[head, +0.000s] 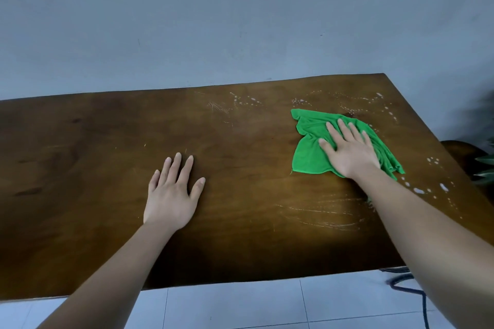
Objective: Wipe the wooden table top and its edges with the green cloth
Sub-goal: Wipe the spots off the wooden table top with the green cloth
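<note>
Green cloth (310, 152) spread rumpled on the wooden table top (93, 168), toward its right end. Pinned under the right hand (350, 152), palm flat, fingers spread, nothing gripped. Left hand (172, 195) likewise open and flat on bare wood, well apart from the cloth. White droplets (418, 191) and streaks scattered around the cloth, near the right edge.

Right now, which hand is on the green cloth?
The right hand lies flat on the green cloth. The left hand rests on bare wooden table, touching no cloth.
</note>
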The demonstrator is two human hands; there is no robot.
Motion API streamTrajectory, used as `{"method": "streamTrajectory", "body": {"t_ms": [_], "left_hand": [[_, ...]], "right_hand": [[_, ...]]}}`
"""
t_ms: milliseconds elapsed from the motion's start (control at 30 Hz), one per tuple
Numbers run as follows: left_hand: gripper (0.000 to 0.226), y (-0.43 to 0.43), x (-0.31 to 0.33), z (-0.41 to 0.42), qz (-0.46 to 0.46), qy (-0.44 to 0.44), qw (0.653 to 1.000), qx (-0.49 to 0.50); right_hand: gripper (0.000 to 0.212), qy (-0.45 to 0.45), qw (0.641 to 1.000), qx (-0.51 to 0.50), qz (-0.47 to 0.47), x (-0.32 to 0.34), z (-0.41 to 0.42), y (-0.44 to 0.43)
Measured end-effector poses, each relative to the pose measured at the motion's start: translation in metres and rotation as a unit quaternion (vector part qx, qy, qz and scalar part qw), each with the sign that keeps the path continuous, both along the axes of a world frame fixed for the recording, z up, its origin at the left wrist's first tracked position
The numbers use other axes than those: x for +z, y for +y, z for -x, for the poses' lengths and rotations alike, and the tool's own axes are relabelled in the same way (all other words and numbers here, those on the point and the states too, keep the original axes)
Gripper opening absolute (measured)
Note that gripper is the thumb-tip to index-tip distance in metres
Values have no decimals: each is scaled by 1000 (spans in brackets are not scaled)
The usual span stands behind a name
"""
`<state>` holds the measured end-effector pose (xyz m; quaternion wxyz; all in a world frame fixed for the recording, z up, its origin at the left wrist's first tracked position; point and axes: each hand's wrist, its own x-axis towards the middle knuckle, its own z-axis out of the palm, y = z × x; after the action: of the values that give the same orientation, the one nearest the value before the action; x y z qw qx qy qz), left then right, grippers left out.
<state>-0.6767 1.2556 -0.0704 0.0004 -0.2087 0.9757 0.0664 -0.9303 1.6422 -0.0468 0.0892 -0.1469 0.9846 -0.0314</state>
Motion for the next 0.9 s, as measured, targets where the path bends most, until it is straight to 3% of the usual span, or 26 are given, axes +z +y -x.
{"method": "streamTrajectory", "body": {"t_ms": [167,600,900], "left_hand": [[88,1,0,0,7,-5,1000,3],[87,4,0,-1,0,6,1000,-2],[90,5,0,1,0,-7,1000,12]], "right_hand": [[82,4,1000,-7,-15,1,-19,-33],[66,-15,953,299,42,1,-89,-257],[65,-20,951,305,44,-1,-37,-284]]}}
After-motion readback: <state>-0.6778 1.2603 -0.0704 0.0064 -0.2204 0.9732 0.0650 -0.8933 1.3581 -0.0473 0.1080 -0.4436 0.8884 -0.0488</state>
